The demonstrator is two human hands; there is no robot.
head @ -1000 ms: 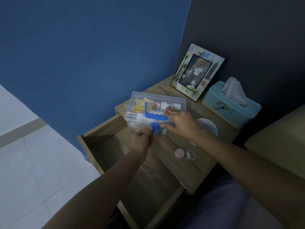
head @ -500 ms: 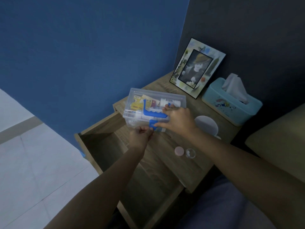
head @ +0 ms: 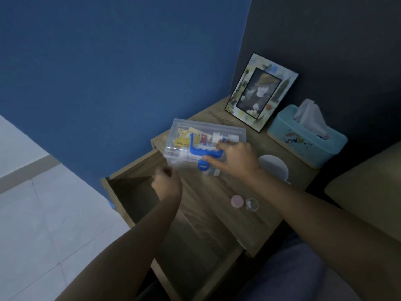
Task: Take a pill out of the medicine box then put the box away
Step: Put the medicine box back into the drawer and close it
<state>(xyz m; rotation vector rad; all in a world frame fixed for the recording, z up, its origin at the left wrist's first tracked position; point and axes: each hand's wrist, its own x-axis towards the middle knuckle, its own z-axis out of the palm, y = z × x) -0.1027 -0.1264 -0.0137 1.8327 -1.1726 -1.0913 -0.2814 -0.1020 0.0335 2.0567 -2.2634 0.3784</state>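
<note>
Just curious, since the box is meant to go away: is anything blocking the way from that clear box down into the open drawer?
Nothing visible blocks it. The clear plastic medicine box with the blue handle sits at the nightstand's edge, directly above the open wooden drawer. Only the left hand hovers over the drawer.

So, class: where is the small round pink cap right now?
In the head view, the small round pink cap lies on the wooden nightstand top, touching the small clear round pot, nearer than the right hand.

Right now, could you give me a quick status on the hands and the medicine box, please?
Right hand on the medicine box handle. Left hand off it, curled. Open drawer below.
</note>
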